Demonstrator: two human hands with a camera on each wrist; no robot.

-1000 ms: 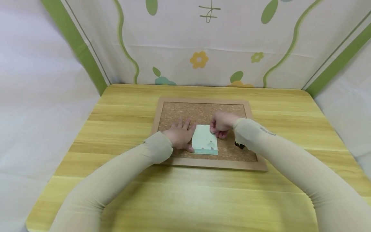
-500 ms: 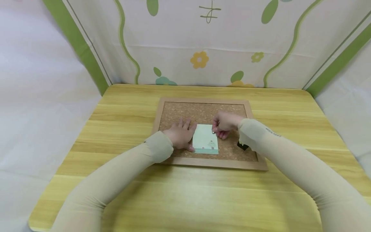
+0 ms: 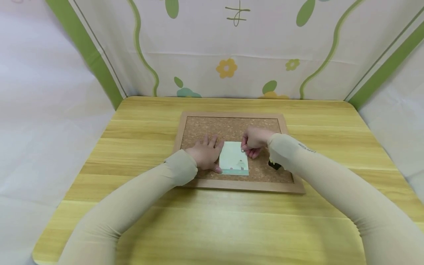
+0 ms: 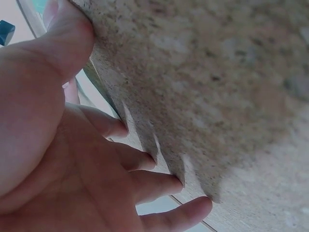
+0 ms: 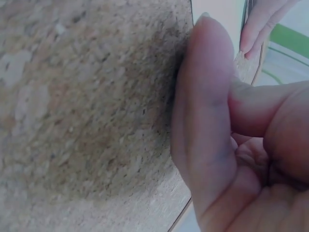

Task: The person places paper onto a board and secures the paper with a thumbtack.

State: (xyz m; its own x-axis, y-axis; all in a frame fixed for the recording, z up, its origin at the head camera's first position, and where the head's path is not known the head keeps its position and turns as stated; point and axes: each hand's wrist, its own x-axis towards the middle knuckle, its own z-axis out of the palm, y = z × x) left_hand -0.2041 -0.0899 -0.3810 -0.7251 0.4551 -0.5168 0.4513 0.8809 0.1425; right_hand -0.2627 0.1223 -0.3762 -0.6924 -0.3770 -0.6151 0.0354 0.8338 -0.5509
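Note:
A pale green sheet of note paper (image 3: 233,156) lies flat on the framed corkboard (image 3: 212,125). My left hand (image 3: 206,154) rests with spread fingers along the paper's left edge; the left wrist view shows its fingertips (image 4: 174,181) touching the cork. At the paper's right edge, my right hand (image 3: 255,141) pinches a small shiny thumbtack (image 3: 242,150) between thumb and fingers. Only a silvery speck of it shows, and whether its point is in the cork is hidden. In the right wrist view the fingers (image 5: 205,96) are curled close above the cork.
The corkboard's wooden frame (image 3: 241,186) lies on a wood-grain table (image 3: 212,224). A small black object (image 3: 274,165) shows beside my right cuff, partly hidden. White cloth with flower prints (image 3: 226,68) stands behind the table, and plain white cloth hangs at both sides.
My right hand makes only slight shifts at the paper's right edge, and the thumbtack's shine shows more clearly than one second ago. My left hand stays in place.

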